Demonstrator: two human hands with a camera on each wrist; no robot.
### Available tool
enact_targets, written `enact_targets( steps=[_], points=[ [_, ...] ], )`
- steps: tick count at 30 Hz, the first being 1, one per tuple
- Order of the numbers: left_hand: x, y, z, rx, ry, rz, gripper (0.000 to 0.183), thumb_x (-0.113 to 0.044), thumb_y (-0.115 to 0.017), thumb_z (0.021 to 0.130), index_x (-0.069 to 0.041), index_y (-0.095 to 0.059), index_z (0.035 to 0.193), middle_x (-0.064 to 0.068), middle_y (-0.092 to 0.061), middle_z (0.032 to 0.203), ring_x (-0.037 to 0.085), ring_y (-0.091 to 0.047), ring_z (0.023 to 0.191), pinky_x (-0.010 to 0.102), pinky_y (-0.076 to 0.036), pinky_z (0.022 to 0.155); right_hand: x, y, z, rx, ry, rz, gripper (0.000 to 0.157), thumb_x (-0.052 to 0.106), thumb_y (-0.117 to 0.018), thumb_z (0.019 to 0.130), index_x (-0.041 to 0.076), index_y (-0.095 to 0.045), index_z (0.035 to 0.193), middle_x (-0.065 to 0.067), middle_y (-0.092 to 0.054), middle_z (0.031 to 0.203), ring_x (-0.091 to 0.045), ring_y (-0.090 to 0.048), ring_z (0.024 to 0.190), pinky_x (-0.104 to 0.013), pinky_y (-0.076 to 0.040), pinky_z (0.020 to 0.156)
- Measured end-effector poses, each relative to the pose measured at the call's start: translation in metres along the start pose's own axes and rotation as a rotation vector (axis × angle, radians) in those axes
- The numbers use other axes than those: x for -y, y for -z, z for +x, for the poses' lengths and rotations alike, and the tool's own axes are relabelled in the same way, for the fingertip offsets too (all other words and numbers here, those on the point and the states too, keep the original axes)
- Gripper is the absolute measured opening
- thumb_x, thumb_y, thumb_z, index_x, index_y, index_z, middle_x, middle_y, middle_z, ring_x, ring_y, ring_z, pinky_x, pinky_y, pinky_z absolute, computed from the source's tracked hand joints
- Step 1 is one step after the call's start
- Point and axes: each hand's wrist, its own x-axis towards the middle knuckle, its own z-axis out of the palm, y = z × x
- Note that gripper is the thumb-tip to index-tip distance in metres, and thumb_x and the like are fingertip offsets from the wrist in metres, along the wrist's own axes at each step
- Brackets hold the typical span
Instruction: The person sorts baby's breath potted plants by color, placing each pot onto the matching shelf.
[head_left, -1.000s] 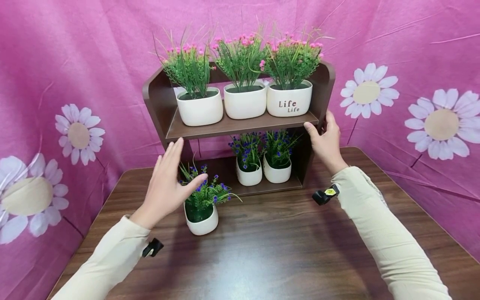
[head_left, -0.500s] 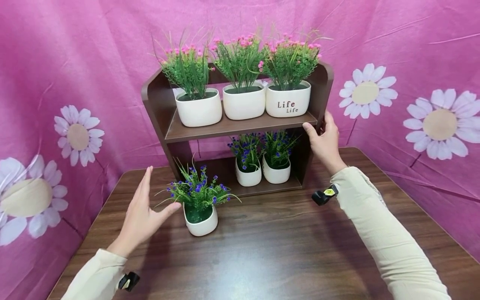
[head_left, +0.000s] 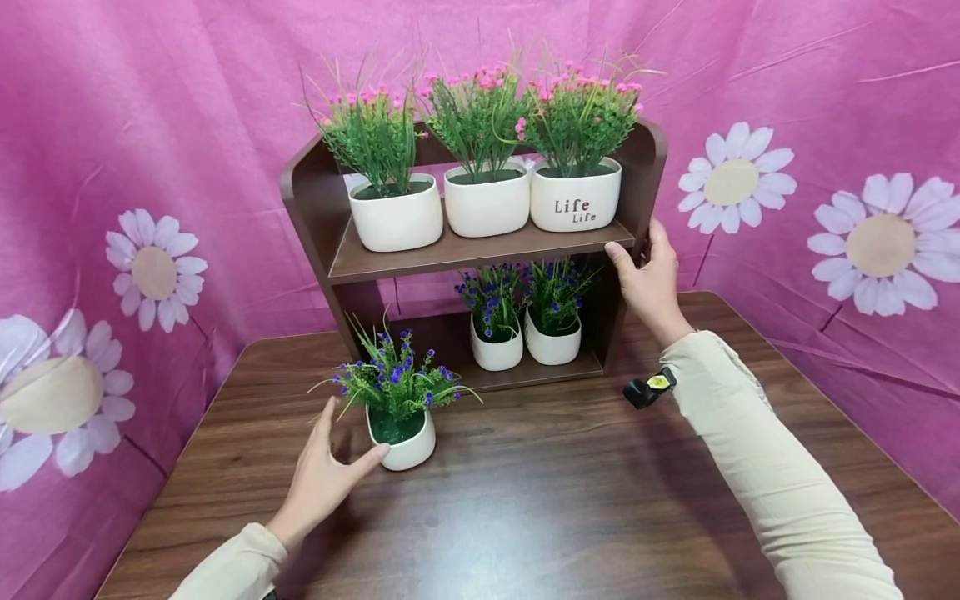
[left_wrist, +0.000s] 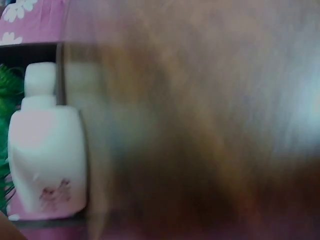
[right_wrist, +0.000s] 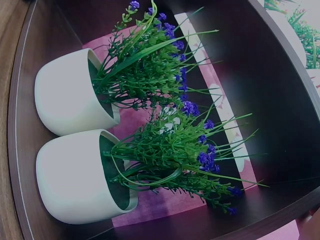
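Note:
A white pot of blue-violet artificial flowers (head_left: 408, 452) stands on the table in front of a two-tier brown wooden shelf (head_left: 420, 263). Beside this pot is my left hand (head_left: 318, 483), thumb at the pot's rim and fingers spread along its left side; whether they touch it I cannot tell. My right hand (head_left: 651, 283) grips the shelf's right side, its thumb at the upper board's front edge and its fingers on the outer face. In the right wrist view, two white pots (right_wrist: 75, 92) with violet flowers stand side by side on the lower board. The left wrist view is blurred.
Three white pots with pink flowers stand on the upper board, the right one (head_left: 576, 204) lettered "Life". The brown wood-grain table (head_left: 525, 500) spreads in front of the shelf. A pink cloth (head_left: 202, 100) with white daisies hangs behind and at both sides.
My left hand has moved down and left from the shelf's left front edge, then in beside the pot on the table. My right hand keeps its place on the shelf.

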Motion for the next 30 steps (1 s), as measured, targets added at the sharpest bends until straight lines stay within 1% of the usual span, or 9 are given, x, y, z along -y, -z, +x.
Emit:
enact_targets(
  steps=[2, 5, 8, 12, 14, 17, 19, 23, 30],
  points=[
    [0.0, -0.008, -0.003, 0.01, 0.014, -0.025, 0.106, -0.044, -0.077, 0.077, -0.004, -0.016, 0.153, 0.023, -0.023, 0.155, 0.044, -0.029, 0.137, 0.059, -0.026, 0.11, 0.0, 0.0, 0.0, 0.002, -0.002, 0.0, 0.051, 0.0, -0.062, 0.09, -0.01, -0.042, 0.136, -0.027, -0.054, 0.127, -0.016, -0.054, 0.112, -0.019, -0.044, 0.092],
    [-0.001, -0.02, -0.005, 0.001, -0.007, -0.081, 0.102, -0.038, -0.079, 0.076, -0.001, -0.021, 0.151, 0.025, -0.027, 0.152, 0.043, -0.035, 0.135, 0.056, -0.028, 0.11, 0.0, -0.001, 0.001, 0.008, -0.002, 0.008, 0.051, 0.0, -0.062, 0.09, -0.01, -0.042, 0.136, -0.026, -0.054, 0.128, -0.016, -0.054, 0.113, -0.019, -0.044, 0.093],
    [-0.004, -0.032, -0.006, -0.026, -0.026, -0.159, 0.1, -0.03, -0.083, 0.074, 0.0, -0.024, 0.149, 0.024, -0.034, 0.149, 0.038, -0.04, 0.133, 0.05, -0.033, 0.109, 0.0, 0.0, 0.001, 0.009, -0.002, 0.006, 0.052, 0.0, -0.062, 0.09, -0.009, -0.041, 0.137, -0.026, -0.054, 0.129, -0.017, -0.054, 0.114, -0.02, -0.044, 0.094],
    [-0.012, -0.045, -0.007, -0.075, 0.0, -0.229, 0.1, -0.02, -0.085, 0.072, 0.002, -0.024, 0.148, 0.025, -0.039, 0.145, 0.036, -0.043, 0.131, 0.046, -0.04, 0.105, -0.001, 0.001, 0.0, 0.01, -0.002, 0.003, 0.052, 0.0, -0.061, 0.09, -0.009, -0.041, 0.137, -0.026, -0.054, 0.129, -0.018, -0.054, 0.114, -0.02, -0.044, 0.094],
    [-0.016, -0.05, -0.006, -0.104, 0.016, -0.229, 0.101, -0.02, -0.084, 0.071, 0.004, -0.023, 0.148, 0.026, -0.036, 0.146, 0.037, -0.04, 0.132, 0.047, -0.037, 0.107, -0.001, 0.001, 0.0, 0.01, -0.002, 0.002, 0.052, 0.0, -0.061, 0.09, -0.009, -0.041, 0.137, -0.026, -0.054, 0.129, -0.018, -0.054, 0.114, -0.02, -0.044, 0.094],
    [-0.021, -0.056, -0.003, -0.15, 0.031, -0.195, 0.103, -0.025, -0.084, 0.071, 0.006, -0.022, 0.147, 0.028, -0.033, 0.146, 0.04, -0.037, 0.133, 0.05, -0.032, 0.109, 0.0, 0.002, 0.0, 0.008, -0.002, 0.014, 0.051, 0.0, -0.061, 0.09, -0.009, -0.041, 0.137, -0.027, -0.054, 0.128, -0.019, -0.054, 0.114, -0.021, -0.044, 0.094],
    [-0.023, -0.058, -0.001, -0.173, 0.035, -0.168, 0.104, -0.028, -0.084, 0.07, 0.007, -0.023, 0.147, 0.029, -0.034, 0.145, 0.041, -0.036, 0.132, 0.052, -0.031, 0.108, 0.0, 0.002, 0.0, 0.003, -0.004, 0.011, 0.052, 0.0, -0.062, 0.09, -0.009, -0.041, 0.137, -0.027, -0.054, 0.128, -0.019, -0.054, 0.115, -0.021, -0.044, 0.095],
    [-0.022, -0.058, 0.001, -0.193, 0.037, -0.141, 0.101, -0.028, -0.085, 0.069, 0.008, -0.028, 0.144, 0.029, -0.04, 0.138, 0.042, -0.042, 0.126, 0.053, -0.035, 0.104, 0.0, 0.002, 0.0, 0.003, -0.017, 0.0, 0.052, 0.001, -0.062, 0.09, -0.008, -0.042, 0.137, -0.026, -0.054, 0.129, -0.019, -0.054, 0.115, -0.022, -0.044, 0.096],
    [-0.011, -0.047, 0.001, -0.171, 0.064, -0.112, 0.09, -0.028, -0.084, 0.071, 0.006, -0.038, 0.14, 0.025, -0.048, 0.129, 0.037, -0.05, 0.118, 0.047, -0.042, 0.099, -0.002, 0.001, 0.001, 0.014, -0.018, 0.015, 0.052, 0.001, -0.062, 0.09, -0.008, -0.041, 0.138, -0.026, -0.054, 0.129, -0.018, -0.054, 0.114, -0.023, -0.045, 0.097]
  ],
)
